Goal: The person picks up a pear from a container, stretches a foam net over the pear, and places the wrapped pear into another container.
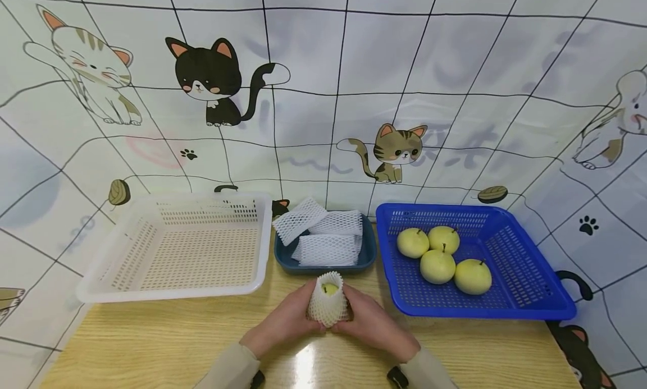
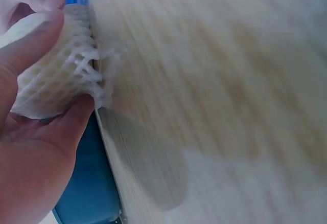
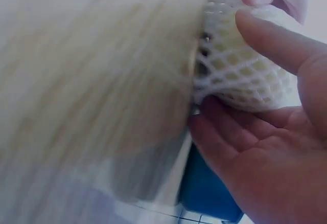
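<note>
White foam-mesh sleeve around a round yellow-green fruit, lower centre, left hand and right hand gripping: overstretching might tear it.

A wood-grain table carries 1 white basket, 1 dark teal tray and 1 blue basket.

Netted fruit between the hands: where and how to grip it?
I'd grip the netted fruit by its rounded sides, left hand from the left, right hand from the right. The net is open at the top, fruit showing inside, so coming from above would likely snag it.
</note>
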{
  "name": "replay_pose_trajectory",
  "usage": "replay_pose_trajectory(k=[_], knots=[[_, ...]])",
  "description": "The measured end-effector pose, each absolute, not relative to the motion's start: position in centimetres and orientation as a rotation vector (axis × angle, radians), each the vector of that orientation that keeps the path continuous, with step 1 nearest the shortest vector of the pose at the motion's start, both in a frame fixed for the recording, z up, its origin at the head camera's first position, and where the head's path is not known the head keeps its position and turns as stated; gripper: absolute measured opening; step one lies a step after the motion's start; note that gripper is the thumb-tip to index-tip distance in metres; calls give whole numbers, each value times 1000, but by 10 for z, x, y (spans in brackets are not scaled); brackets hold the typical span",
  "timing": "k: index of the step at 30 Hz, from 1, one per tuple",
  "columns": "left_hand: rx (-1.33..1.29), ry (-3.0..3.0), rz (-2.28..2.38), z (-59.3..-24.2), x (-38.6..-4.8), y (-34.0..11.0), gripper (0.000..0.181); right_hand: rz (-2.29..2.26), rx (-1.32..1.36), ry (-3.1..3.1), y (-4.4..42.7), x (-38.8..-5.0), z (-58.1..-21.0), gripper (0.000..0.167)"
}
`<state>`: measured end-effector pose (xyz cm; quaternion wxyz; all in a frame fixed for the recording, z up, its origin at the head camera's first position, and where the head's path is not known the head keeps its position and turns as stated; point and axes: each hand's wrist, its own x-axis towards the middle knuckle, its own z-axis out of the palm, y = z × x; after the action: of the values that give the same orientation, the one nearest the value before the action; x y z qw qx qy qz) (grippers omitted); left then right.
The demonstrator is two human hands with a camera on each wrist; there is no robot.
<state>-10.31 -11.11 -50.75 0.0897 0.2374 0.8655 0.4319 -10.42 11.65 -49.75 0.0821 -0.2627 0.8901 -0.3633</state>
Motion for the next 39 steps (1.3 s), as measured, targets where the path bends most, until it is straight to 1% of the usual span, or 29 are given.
replay_pose_trajectory(k=[3,5,8,11,15,21,23,25,30,33,35,38,39], knots=[[644,2508,1387,-508,-100,-113,102,-1172,-748,2571,121,-102,-492,86],[588,2369,1550,-508,-95,-115,100,-1245,-717,2494,125,-99,-488,87],[501,2074,1817,-505,-88,-117,95,-1338,-663,2413,129,-93,-482,83],[412,1831,1988,-503,-84,-119,94,-1393,-634,2387,131,-89,-475,76],[361,1702,2086,-500,-81,-119,88,-1398,-674,2434,133,-86,-467,74],[288,1416,2231,-494,-80,-116,76,-1369,-865,2677,135,-82,-462,83],[274,1335,2264,-492,-80,-115,72,-1402,-958,2761,134,-82,-462,80],[273,1298,2287,-490,-80,-114,71,-1433,-1050,2834,133,-82,-461,72],[227,1262,2337,-485,-77,-111,70,-1465,-1284,2956,128,-86,-458,39],[164,1202,2382,-482,-76,-109,68,-1474,-1361,2997,124,-88,-456,26],[122,1155,2417,-481,-75,-106,68,-1472,-1376,3035,121,-89,-455,25],[87,1141,2455,-479,-76,-102,69,-1471,-1366,3076,118,-90,-454,38],[77,1146,2464,-479,-77,-101,69,-1468,-1349,3082,117,-91,-454,39]])
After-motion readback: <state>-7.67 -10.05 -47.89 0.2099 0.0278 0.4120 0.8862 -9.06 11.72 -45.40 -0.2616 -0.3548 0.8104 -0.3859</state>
